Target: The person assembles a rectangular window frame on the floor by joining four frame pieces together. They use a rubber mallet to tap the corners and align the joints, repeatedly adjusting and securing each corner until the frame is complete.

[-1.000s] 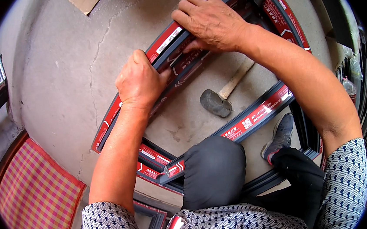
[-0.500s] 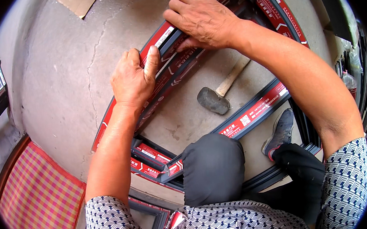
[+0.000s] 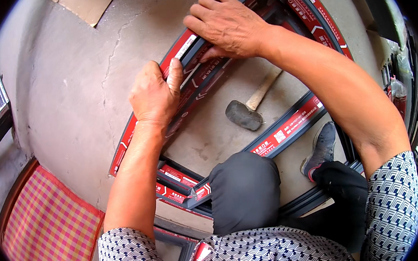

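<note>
- Frame rail point(image 3: 126, 147) long axis runs lower-left to upper-right.
- L hand point(image 3: 153, 93) wraps rail, fingers curled shut.
- R hand point(image 3: 227, 24) further up, flat, prob. pressing strip.

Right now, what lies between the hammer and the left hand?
In the head view, only bare concrete floor and the frame's inner edge separate the hammer from the left hand.

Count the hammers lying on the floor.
1. The hammer lies on the concrete floor inside the frame, below the right hand. Others may be hidden behind the person's arms or knee.
</note>
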`<state>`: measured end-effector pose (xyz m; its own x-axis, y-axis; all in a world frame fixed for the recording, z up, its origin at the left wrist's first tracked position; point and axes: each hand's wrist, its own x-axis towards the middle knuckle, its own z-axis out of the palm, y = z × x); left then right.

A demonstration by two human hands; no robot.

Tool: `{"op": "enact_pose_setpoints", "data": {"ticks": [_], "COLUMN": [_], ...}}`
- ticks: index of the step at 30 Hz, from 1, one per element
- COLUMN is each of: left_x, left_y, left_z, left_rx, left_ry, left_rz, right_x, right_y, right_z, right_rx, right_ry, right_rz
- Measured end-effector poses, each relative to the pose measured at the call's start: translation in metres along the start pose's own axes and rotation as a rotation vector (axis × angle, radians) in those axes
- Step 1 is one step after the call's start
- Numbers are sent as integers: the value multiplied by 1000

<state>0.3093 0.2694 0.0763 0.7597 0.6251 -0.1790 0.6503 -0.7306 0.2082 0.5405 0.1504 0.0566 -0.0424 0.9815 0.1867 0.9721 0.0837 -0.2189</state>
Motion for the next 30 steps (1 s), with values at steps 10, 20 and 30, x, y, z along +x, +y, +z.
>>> {"op": "enact_pose_setpoints", "data": {"ticks": [10, 20, 30], "left_x": [28, 27, 26], "left_y": [-13, 3, -3], "left_z": [-17, -26, -18], "left_rx": [-451, -177, -155], "left_ry": [-390, -380, -324], "left_rz": [-116, -114, -115], "right_x": [0, 2, 4], "right_y": [1, 0, 2], "right_z": [2, -15, -9], "right_rx": [-75, 23, -21], "right_ry": [-8, -72, 14], "right_rz": [10, -4, -44]}}
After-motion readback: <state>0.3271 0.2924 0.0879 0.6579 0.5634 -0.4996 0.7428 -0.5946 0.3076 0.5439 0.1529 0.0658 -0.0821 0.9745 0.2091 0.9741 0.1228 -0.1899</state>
